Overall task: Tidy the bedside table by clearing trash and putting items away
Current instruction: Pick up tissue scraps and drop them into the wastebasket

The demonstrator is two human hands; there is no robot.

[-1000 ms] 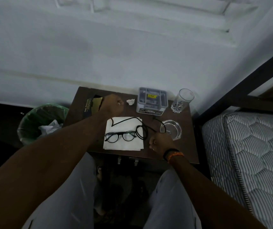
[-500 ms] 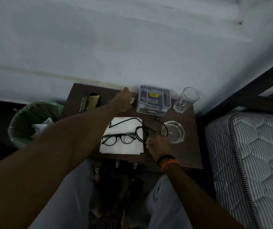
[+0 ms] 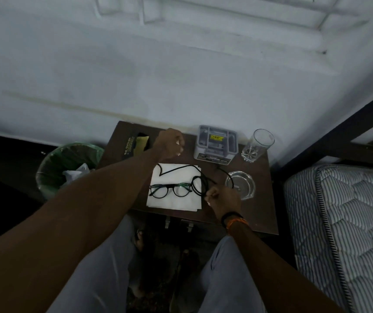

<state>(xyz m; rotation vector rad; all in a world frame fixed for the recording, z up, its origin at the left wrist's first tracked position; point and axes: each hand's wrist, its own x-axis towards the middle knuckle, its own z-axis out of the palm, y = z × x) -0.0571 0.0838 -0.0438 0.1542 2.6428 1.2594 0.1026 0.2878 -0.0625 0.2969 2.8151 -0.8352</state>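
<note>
Left hand (image 3: 169,144) clenches a white scrap (image 3: 178,143); right hand (image 3: 223,198) pinches the black cord (image 3: 200,177); beyond it, grey organizer (image 3: 216,142) bearing an unreadable yellow label (image 3: 216,138).

The left hand (image 3: 169,144) hides most of a white scrap; only bits show between its curled fingers. The mattress (image 3: 348,222) runs off the right edge.

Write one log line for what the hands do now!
left hand grips crumpled tissue | right hand pinches black cable | glasses on napkin
</note>
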